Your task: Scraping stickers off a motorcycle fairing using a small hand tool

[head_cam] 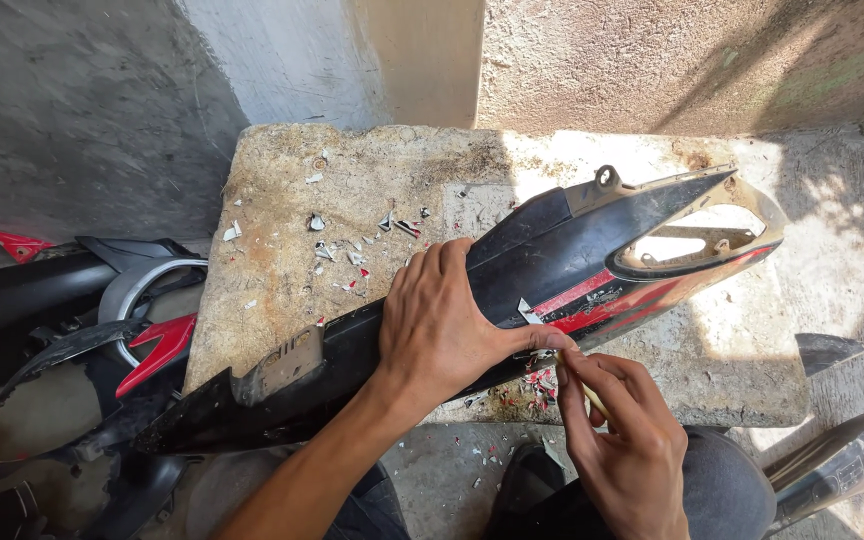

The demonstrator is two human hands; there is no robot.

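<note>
- Motorcycle body parts (pixel 102 330), black with red pieces, lie heaped on the ground at the far left, just beside the slab's left edge.
- We see a rough, stained concrete slab (pixel 282 250) filling the middle, set against a grey wall (pixel 72 110).
- Small sticker scraps (pixel 352 258), white and red, are scattered over the slab's upper left part, with more lying by its near edge.
- We lay a long black fairing panel (pixel 512 270) with a red stripe slantwise across the slab; its lower left end overhangs the near edge, and its right end, with a tan-rimmed opening, sits in bright sun.
- Our left hand (pixel 442 325) presses down on the middle of the panel, fingers spread and curled over its top edge and thumb stretched along the lower edge, so it grips the panel and steadies it.
- Our right hand (pixel 617 440) sits just below the panel's lower edge, touching the left thumb, fingers pinched tightly around a thin pale sliver; we cannot tell whether it is a peeled strip or a small tool.
- Our dark trouser knee (pixel 722 480) shows below the right hand.
- Farther right, a shiny dark metal piece (pixel 832 465) rests on the sunlit ground.
</note>
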